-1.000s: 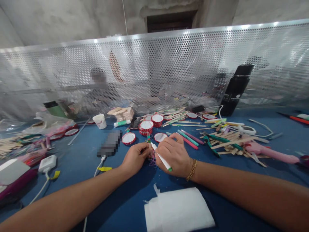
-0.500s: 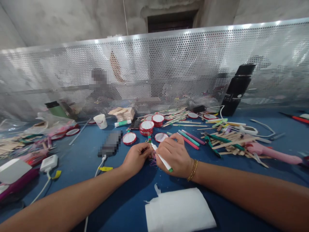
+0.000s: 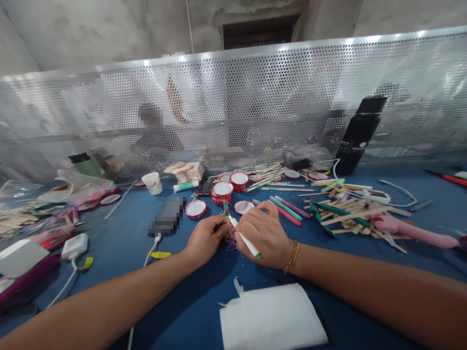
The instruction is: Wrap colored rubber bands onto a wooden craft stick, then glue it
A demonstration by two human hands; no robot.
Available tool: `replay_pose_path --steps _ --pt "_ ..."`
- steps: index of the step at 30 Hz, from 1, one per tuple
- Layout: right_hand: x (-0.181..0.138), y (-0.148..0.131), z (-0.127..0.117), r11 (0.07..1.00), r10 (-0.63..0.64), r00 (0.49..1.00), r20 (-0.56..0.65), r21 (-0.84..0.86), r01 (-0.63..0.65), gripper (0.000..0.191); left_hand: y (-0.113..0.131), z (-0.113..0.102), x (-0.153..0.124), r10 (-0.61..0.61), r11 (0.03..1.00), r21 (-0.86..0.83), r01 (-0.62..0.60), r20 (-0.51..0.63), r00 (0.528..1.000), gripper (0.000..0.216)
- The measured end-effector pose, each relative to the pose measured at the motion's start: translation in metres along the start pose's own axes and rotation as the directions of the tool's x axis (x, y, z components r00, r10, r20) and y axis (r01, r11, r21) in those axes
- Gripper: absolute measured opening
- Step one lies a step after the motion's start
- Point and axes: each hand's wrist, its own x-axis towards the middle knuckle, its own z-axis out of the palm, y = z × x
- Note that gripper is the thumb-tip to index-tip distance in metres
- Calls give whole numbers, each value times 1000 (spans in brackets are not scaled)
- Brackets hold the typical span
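Observation:
My left hand (image 3: pixel 205 236) rests on the blue table (image 3: pixel 189 311), its fingers pinched on a small piece with a green and red striped stick (image 3: pixel 225 209) poking up. My right hand (image 3: pixel 263 235) sits right beside it, fingers curled around a white marker with a green end (image 3: pixel 246 242), its tip pointing at the pinched piece. A gold bracelet (image 3: pixel 291 256) circles my right wrist. Purple thread scraps lie under the two hands.
Red-rimmed round lids (image 3: pixel 221 191), coloured markers (image 3: pixel 286 208), craft sticks (image 3: pixel 350 214), a pink tool (image 3: pixel 412 231), a white cup (image 3: pixel 152 183), a phone on a cable (image 3: pixel 167 218) and a white cloth (image 3: pixel 272 318) lie around. A perforated metal screen (image 3: pixel 255 102) stands behind, a person beyond it.

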Motion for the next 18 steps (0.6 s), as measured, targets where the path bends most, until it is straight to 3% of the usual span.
replay_pose_path --steps 18 --pt "-1 0 1 1000 2 1000 1 -1 -2 13 0 0 0 1 1000 4 -1 2 1000 25"
